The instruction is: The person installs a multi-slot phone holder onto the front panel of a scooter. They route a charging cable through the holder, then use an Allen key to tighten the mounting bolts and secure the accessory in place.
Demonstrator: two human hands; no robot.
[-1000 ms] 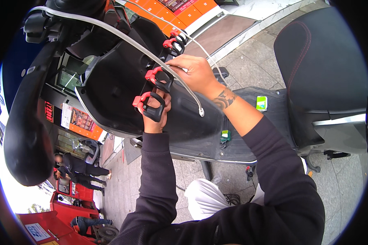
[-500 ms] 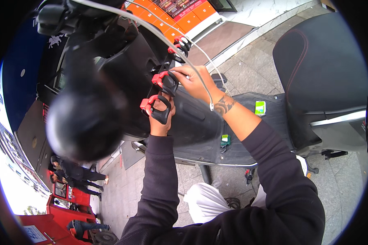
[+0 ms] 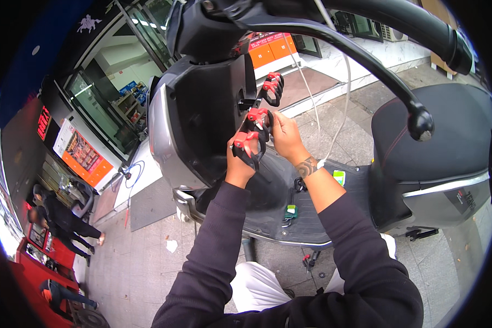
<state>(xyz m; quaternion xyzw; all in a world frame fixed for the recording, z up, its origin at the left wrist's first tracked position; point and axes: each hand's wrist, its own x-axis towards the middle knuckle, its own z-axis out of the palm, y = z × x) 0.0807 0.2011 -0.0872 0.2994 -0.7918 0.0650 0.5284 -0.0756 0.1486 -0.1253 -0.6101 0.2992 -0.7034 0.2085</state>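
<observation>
A black bar carrying several red-and-black hooks extends from the inside of a scooter's front shield [image 3: 208, 109]. My left hand [image 3: 239, 170] is closed round the bar's near end, just under the nearest hook [image 3: 246, 146]. Against the second hook [image 3: 258, 116] my right hand [image 3: 287, 138] is closed, its fingertips partly hidden behind that hook's black loop. Two more hooks [image 3: 273, 86] sit at the far end, beyond a small bracket. Any small part between my right fingers cannot be made out.
A brake lever [image 3: 366, 63] and handlebar grip [image 3: 454, 49] reach across above my hands. A pale cable [image 3: 349, 93] hangs beside my right wrist. On the footboard [image 3: 262, 223] lie a yellow-green packet [image 3: 339, 177] and a green item [image 3: 291, 212]. The seat [image 3: 448, 126] stands right.
My view has swung, bringing the handlebar across the top right. Both hands stay at the hooks; my right fingers now sit closer against the second hook.
</observation>
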